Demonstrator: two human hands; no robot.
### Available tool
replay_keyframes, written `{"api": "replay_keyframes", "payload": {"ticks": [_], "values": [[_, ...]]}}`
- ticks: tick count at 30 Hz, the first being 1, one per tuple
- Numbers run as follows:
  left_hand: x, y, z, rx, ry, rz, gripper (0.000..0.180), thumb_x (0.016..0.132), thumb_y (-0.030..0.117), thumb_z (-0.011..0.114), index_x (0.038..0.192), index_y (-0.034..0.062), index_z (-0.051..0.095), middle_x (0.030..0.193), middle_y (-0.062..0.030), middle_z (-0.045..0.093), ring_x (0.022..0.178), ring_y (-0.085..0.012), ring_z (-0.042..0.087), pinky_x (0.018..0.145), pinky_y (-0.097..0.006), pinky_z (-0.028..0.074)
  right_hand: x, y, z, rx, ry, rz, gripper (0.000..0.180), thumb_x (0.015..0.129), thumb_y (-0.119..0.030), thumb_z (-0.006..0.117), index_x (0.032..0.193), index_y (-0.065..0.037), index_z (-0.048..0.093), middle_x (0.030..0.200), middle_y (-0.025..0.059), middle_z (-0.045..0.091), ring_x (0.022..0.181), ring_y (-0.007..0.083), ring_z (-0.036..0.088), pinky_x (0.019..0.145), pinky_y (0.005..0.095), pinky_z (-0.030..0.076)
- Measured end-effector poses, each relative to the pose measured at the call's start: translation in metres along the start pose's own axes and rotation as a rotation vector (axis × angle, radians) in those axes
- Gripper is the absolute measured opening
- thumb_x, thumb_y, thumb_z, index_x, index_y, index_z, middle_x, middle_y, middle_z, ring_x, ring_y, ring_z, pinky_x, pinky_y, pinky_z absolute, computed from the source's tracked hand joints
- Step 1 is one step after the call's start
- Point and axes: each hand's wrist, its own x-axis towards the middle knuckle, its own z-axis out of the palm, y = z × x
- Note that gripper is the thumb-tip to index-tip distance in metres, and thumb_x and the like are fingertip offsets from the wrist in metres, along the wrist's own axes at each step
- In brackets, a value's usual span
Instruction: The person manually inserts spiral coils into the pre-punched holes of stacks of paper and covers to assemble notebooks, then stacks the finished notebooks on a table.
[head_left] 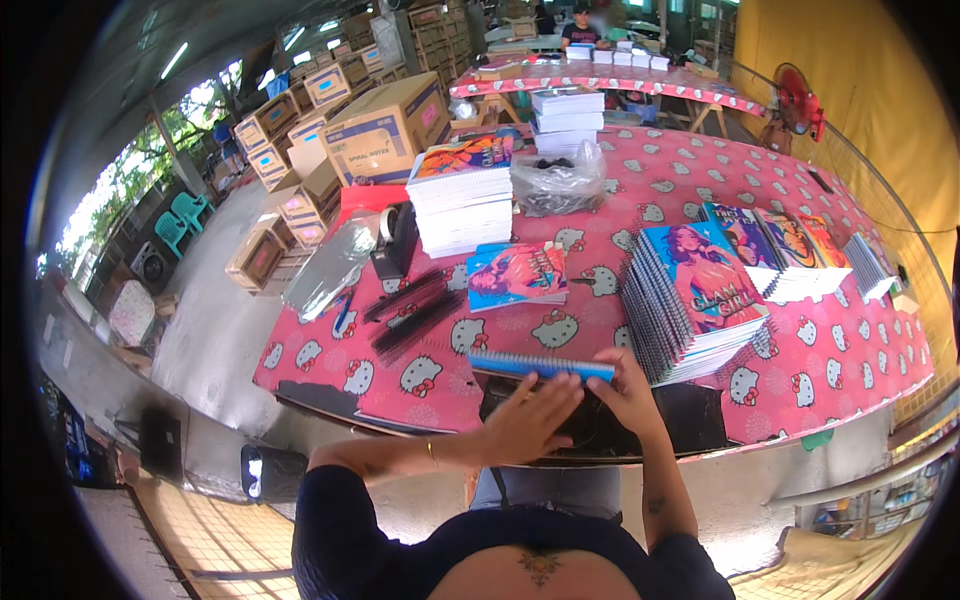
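Note:
A blue spiral-bound notebook (540, 365) stands on edge at the near side of the pink cartoon-cat tablecloth (800, 350). My left hand (528, 420) lies flat against its near face with the fingers spread. My right hand (632, 395) grips its right end, thumb on the top edge. A tilted stack of spiral notebooks with a blue cover (695, 300) sits just right of my right hand. Another notebook with a blue and pink cover (516, 274) lies flat beyond the one I hold. Black binding combs (412, 318) lie to the left.
A tall pile of white notebooks (462, 200), a tape dispenser (398, 240), a clear bag of black parts (556, 182) and more notebook stacks (790, 255) cover the table. Cardboard boxes (385, 130) stand at the left. A person stands at a far table (600, 80). A red fan (797, 100) stands at the right.

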Motion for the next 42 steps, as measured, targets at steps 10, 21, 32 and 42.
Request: {"api": "replay_keyframes", "payload": {"ticks": [10, 21, 32, 42], "values": [[0.042, -0.007, -0.014, 0.076, 0.047, -0.179, 0.084, 0.092, 0.056, 0.056, 0.149, -0.0044, 0.038, 0.156, -0.0263, 0.036, 0.148, -0.0402, 0.032, 0.117, -0.063, 0.019, -0.006, 0.013, -0.001, -0.297, 0.021, 0.085, 0.024, 0.096, -0.007, 0.065, 0.119, 0.001, 0.068, 0.094, 0.0014, 0.067, 0.086, 0.0059, 0.055, 0.075, 0.0259, 0.046], [0.012, -0.010, 0.020, -0.068, 0.131, 0.053, 0.078, 0.098, 0.053, 0.049, 0.148, -0.0069, 0.039, 0.157, -0.0265, 0.035, 0.150, -0.0382, 0.028, 0.119, -0.061, 0.012, -0.002, 0.008, 0.005, -0.370, 0.014, -0.049, 0.020, 0.093, -0.011, 0.068, 0.111, -0.002, 0.068, 0.072, 0.0132, 0.056, 0.060, 0.0139, 0.046, 0.056, 0.0321, 0.039], [0.041, -0.023, -0.008, -0.377, 0.285, -0.024, 0.030, 0.094, 0.030, 0.066, 0.114, 0.0081, 0.066, 0.112, -0.0078, 0.070, 0.111, -0.0253, 0.065, 0.119, -0.059, 0.019, -0.001, -0.036, -0.013, -0.296, 0.017, 0.006, 0.022, 0.094, -0.006, 0.067, 0.114, 0.003, 0.070, 0.089, 0.0104, 0.073, 0.080, 0.0093, 0.065, 0.073, 0.0262, 0.053], [0.037, -0.015, -0.007, -0.491, 0.317, -0.065, 0.016, 0.086, 0.018, 0.074, 0.098, 0.0085, 0.068, 0.087, -0.0065, 0.070, 0.084, -0.0283, 0.067, 0.096, -0.047, 0.046, 0.025, -0.058, -0.014, -0.625, -0.098, -0.187, 0.007, 0.083, 0.000, 0.069, 0.088, 0.001, 0.065, 0.079, 0.0088, 0.066, 0.075, 0.0181, 0.069, 0.070, 0.0287, 0.055]]}}
